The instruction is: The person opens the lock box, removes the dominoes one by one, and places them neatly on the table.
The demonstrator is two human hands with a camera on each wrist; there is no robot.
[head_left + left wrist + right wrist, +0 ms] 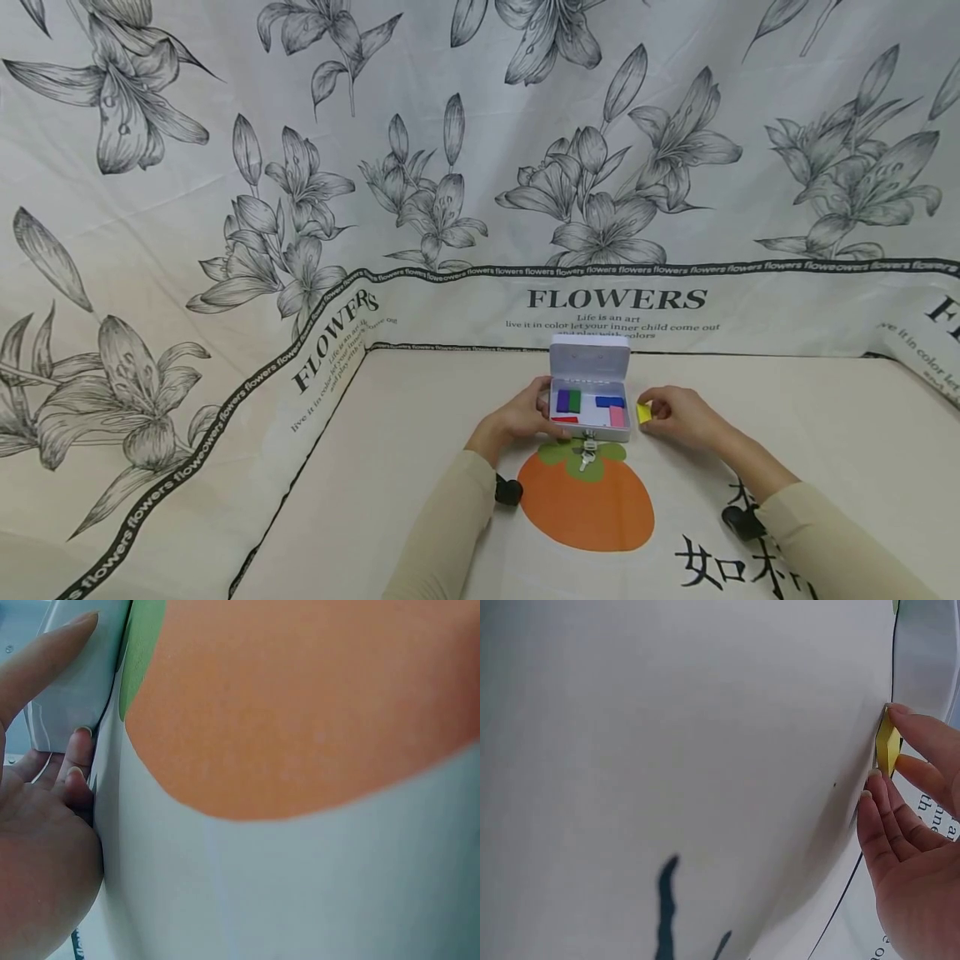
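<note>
A white metal box (589, 362) stands with its lid raised at the back of the table. My left hand (525, 415) grips its left side, and in the left wrist view the thumb lies along the box wall (75, 694). Inside are a purple block (562, 401) and a green block (574, 401) side by side, a blue block (610, 402), a pink block (617, 416) and a red block (565, 420). Just right of the box, my right hand (681, 413) pinches a yellow block (643, 412), close over the tabletop in the right wrist view.
Keys (588, 457) hang from the lock at the box's front. The pale table cover (375, 467) bears a printed orange persimmon (587, 504) and black characters (712, 565). Behind the box rises a flower-printed curtain (450, 317), also along the left side.
</note>
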